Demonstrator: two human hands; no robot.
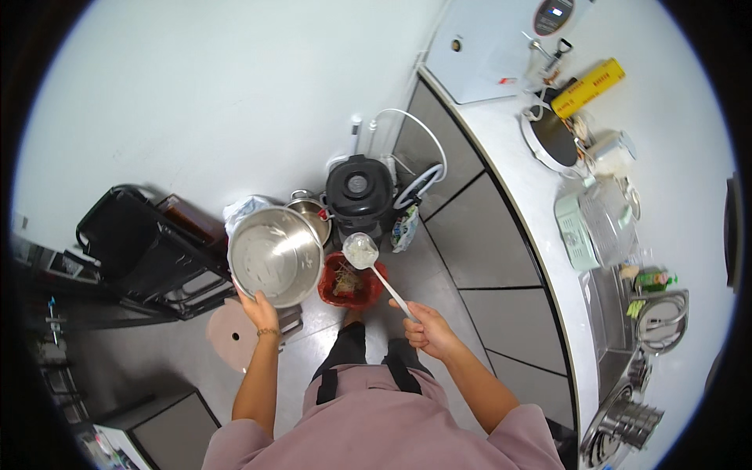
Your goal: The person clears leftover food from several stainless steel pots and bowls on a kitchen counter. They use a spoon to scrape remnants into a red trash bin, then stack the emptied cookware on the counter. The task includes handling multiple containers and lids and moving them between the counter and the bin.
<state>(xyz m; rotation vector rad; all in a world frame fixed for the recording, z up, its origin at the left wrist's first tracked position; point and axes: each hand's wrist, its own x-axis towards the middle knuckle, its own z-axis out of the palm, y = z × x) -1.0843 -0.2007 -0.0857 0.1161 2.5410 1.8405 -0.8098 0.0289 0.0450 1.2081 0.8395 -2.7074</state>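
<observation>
My left hand (259, 312) grips the rim of a wide stainless steel bowl (275, 257), tilted so its inside shows pale smears and small bits. The handle of a ladle (361, 251) is in my right hand (427, 329); its bowl holds whitish, wet-looking matter. Below the ladle and right of the steel bowl, a bin lined with a red bag (370, 292) stands on the floor with stringy scraps (348, 278) inside.
A black lidded appliance (358, 191) and a metal pot (308, 208) stand against the wall. A pinkish round stool (226, 335) and folded black chairs (135, 247) are at left. The white counter (523, 223) with grey cabinets runs along the right.
</observation>
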